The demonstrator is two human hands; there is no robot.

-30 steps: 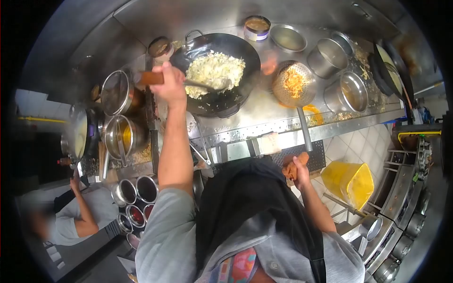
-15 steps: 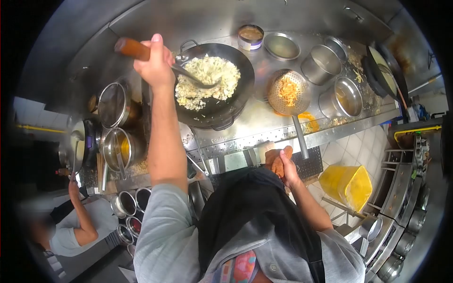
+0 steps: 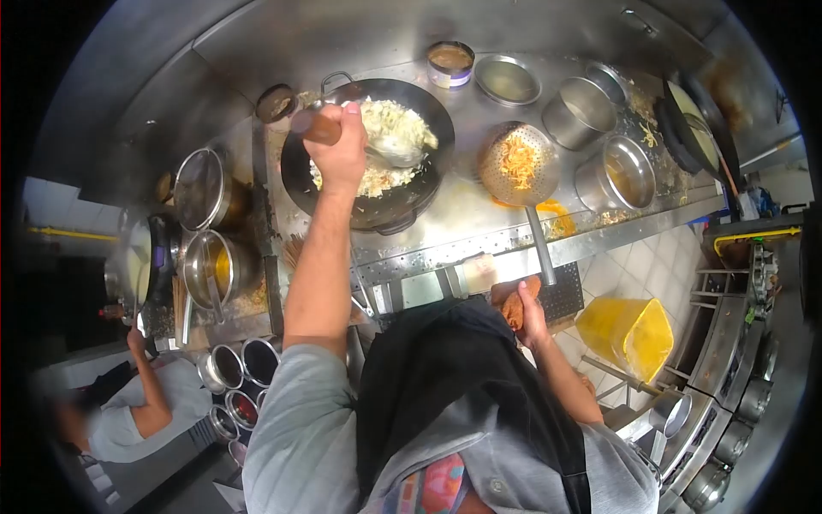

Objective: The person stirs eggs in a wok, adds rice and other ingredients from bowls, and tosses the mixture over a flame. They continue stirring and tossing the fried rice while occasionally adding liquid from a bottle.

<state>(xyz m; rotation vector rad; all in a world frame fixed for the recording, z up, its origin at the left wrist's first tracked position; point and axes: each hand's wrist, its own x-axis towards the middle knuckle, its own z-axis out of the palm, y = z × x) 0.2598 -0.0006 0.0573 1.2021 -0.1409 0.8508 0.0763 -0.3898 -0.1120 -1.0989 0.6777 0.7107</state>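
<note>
My left hand [image 3: 339, 154] is closed round the wooden handle [image 3: 315, 128] of a ladle, its metal bowl [image 3: 401, 156] down among the food. Pale chopped food, rice-like with yellowish bits [image 3: 390, 120], lies in a large black wok [image 3: 428, 188] under that hand. Low on the right, in front of my black apron [image 3: 445, 360], my right hand [image 3: 533, 315] grips a rough brown bundle [image 3: 519, 301] that looks like a folded cloth. A perforated strainer [image 3: 501, 184] holding orange-brown fried strips [image 3: 519, 161] rests on the steel counter; its handle points toward my right hand.
Behind the wok stand an open tin [image 3: 450, 79] and a shallow metal bowl [image 3: 508, 80]. Metal pots [image 3: 580, 114] stand to the right, further pots [image 3: 203, 190] to the left. A yellow bin [image 3: 625, 334] is on the floor. Another person [image 3: 154, 403] works at far left.
My left hand and the ladle have moved right and slightly down across the wok, pushing the food rightward. My right hand stays low with the brown bundle, which has turned a little.
</note>
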